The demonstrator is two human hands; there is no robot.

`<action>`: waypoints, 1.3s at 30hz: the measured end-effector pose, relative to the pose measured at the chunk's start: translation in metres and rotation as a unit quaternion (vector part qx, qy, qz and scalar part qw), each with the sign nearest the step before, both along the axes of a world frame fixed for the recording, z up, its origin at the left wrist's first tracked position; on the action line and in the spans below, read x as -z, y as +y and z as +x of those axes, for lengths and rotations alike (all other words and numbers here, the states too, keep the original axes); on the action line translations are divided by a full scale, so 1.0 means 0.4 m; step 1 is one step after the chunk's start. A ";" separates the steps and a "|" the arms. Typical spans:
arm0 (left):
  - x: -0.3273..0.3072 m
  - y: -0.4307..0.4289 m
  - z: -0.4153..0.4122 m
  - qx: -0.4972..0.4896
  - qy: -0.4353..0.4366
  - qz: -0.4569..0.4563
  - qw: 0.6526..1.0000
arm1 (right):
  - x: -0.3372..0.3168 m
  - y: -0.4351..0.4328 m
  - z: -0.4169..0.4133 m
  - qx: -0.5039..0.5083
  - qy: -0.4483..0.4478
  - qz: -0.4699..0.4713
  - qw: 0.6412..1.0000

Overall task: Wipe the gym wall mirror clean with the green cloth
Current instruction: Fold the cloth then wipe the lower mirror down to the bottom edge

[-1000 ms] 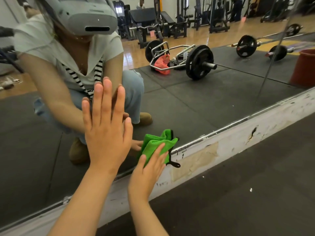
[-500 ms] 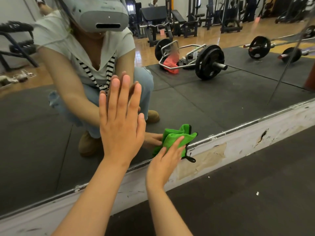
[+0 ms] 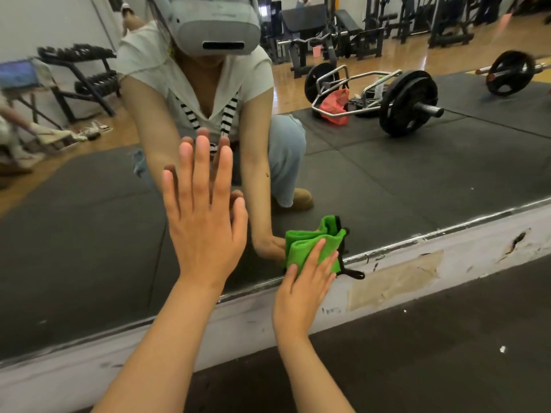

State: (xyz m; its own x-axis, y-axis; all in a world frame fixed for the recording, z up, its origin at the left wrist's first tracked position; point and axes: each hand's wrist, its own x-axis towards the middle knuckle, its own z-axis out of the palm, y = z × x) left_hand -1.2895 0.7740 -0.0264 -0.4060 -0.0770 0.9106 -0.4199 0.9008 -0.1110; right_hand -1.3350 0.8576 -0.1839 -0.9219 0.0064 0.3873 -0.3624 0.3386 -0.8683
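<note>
- Here, around the work spot, we see the mirror [image 3: 417,180] reflecting a gym: a hex bar loaded with black plates [image 3: 408,102], a red bag [image 3: 334,105] lying inside its frame, a second barbell [image 3: 511,71] farther right, and a dumbbell rack [image 3: 80,76] at the left.
- Below the glass runs a thin metal trim [image 3: 447,232], and under it a scuffed white wall base [image 3: 477,263] with a chipped hole and a tan patch of old tape residue [image 3: 393,281].
- A dark rubber floor mat [image 3: 417,368] lies at the foot of the base, with a small white speck on it.
- Between us and the glass stands the left hand [image 3: 202,222], palm flat on the mirror, fingers straight, spread a little and pointing up, holding nothing; it covers part of the reflected person crouching in front.
- The right hand [image 3: 304,287] lies lower and to the right, its fingers straight and flat on the green cloth [image 3: 310,245], pressing it rather than curling round it.
- The cloth sits at the mirror's bottom edge, just above the trim, doubled by its own reflection.
- It is bright green, folded into a thick bunched pad, with black edging and a black hanging loop [image 3: 354,274] dangling over the white base.
</note>
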 end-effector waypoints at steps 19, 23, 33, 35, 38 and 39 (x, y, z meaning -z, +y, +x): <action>0.010 -0.053 0.011 0.007 0.011 -0.018 1.000 | -0.155 -0.013 -0.036 -0.008 0.007 -0.145 0.989; 0.014 -0.041 0.000 0.006 0.023 -0.010 1.000 | -0.162 -0.013 -0.057 0.016 0.009 -0.151 0.988; 0.017 -0.030 -0.015 0.002 0.040 0.002 0.999 | 0.020 -0.060 0.080 -0.080 0.084 0.022 0.993; 0.014 -0.031 -0.007 -0.004 0.030 0.004 1.000 | 0.014 -0.050 0.067 -0.083 0.099 0.023 0.991; 0.005 -0.023 0.005 0.013 0.031 0.016 0.999 | -0.020 -0.033 0.029 -0.066 0.106 0.002 0.992; -0.003 -0.019 0.007 0.021 0.034 0.017 0.999 | -0.041 -0.029 0.014 -0.057 0.101 -0.014 0.993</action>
State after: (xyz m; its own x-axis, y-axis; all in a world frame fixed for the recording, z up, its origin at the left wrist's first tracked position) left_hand -1.2866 0.7664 -0.0252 -0.3463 -0.0922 0.9336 -0.3872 0.9205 -0.0527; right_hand -1.3294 0.8458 -0.1675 -0.8208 -0.0808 0.5654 -0.5648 0.2621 -0.7825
